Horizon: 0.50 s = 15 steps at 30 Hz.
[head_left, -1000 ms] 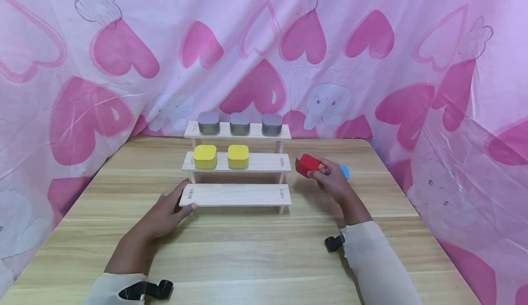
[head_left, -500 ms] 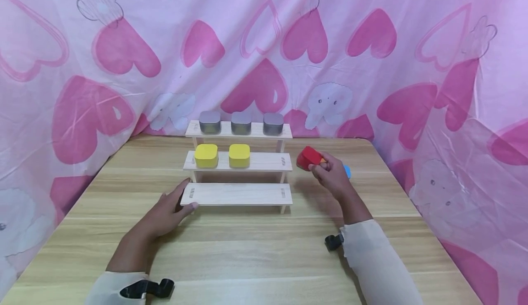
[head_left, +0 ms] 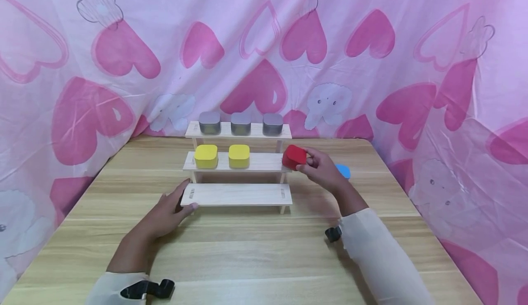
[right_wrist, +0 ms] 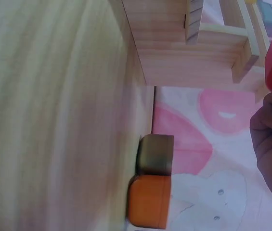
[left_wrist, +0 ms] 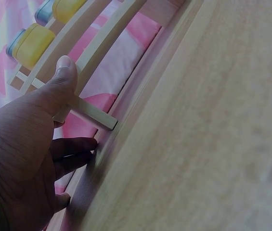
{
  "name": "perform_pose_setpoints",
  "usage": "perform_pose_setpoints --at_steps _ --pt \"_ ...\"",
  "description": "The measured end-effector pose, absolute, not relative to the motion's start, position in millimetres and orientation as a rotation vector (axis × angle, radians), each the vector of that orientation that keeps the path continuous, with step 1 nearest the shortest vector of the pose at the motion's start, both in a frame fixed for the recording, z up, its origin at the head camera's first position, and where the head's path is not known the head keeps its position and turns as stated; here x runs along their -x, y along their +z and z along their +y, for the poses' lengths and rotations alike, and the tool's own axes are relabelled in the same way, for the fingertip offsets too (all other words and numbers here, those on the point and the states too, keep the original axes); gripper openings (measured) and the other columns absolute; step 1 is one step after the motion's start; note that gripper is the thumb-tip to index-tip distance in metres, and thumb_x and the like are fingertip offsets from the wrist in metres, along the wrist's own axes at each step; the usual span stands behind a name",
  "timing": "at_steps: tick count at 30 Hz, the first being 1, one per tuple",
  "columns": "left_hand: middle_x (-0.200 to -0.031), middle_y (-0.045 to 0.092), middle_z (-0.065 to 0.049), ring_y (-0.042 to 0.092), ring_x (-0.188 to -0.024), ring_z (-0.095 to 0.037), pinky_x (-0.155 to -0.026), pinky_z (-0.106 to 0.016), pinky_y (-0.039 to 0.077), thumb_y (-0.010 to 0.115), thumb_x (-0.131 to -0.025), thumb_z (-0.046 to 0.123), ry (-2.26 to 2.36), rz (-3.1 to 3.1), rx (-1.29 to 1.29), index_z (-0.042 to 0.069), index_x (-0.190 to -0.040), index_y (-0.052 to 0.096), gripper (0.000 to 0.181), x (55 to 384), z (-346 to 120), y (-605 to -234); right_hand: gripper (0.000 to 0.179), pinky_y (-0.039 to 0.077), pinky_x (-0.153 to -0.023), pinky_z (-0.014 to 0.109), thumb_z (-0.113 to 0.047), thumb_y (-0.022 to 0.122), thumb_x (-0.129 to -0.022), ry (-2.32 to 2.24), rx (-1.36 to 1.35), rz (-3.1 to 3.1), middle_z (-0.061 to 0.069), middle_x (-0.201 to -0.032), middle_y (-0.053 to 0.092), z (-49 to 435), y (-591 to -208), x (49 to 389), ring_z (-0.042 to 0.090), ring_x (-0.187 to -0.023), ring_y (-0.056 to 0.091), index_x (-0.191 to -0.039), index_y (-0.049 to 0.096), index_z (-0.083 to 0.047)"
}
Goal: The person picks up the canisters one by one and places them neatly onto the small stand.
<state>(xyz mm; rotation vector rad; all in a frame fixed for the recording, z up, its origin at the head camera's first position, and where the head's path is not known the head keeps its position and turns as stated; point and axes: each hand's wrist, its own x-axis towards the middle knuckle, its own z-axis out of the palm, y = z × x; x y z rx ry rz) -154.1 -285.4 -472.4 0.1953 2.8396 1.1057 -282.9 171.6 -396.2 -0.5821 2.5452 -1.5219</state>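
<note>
room over bottom shelf [head_left: 236, 194], yellow blocks [head_left: 206, 156] behind

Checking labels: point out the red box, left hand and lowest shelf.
red box [head_left: 294, 157]: head view, middle of visible surface
left hand [head_left: 166, 214]: head view, back of hand
lowest shelf [head_left: 237, 194]: head view, bare middle of top

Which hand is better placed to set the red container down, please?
Probably the right hand: it holds the red container near the middle shelf; the left hand is at the bottom shelf.
</note>
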Motion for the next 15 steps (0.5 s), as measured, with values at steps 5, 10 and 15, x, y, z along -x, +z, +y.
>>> perform_pose_setpoints --at_steps 5,10,15 --pt "-0.176 0.035 -0.025 0.029 -0.163 -0.054 -0.127 -0.084 0.008 0.06 -0.108 0.06 1.104 2.84 -0.199 0.02 -0.177 0.013 0.093 154 -285 -473 0.063 0.051 -0.069 0.027 -0.016 0.073 -0.099 -1.451 0.695 2.477 0.012 -0.104 0.076 161 -387 287 0.019 -0.081 0.059 -0.159 0.054 -0.011" --pt "-0.176 0.037 -0.024 0.033 -0.161 -0.053 -0.125 -0.084 0.014 0.06 -0.108 0.06 1.095 2.849 -0.201 0.022 -0.177 0.013 0.092 154 -286 -474 0.065 0.053 -0.075 0.03 -0.018 0.073 -0.098 -1.321 0.739 2.463 0.014 -0.118 0.077 150 -381 292 0.021 -0.089 0.061 -0.16 0.053 -0.013" --pt "-0.176 0.037 -0.023 0.033 -0.16 -0.053 -0.125 -0.084 0.016 0.059 -0.108 0.06 1.088 2.853 -0.206 0.023 -0.177 0.012 0.091 155 -286 -475 0.064 0.049 -0.066 0.027 -0.015 0.071 -0.097 -1.299 0.726 2.415 0.016 -0.105 0.075 142 -378 300 0.02 -0.075 0.055 -0.159 0.053 -0.012"
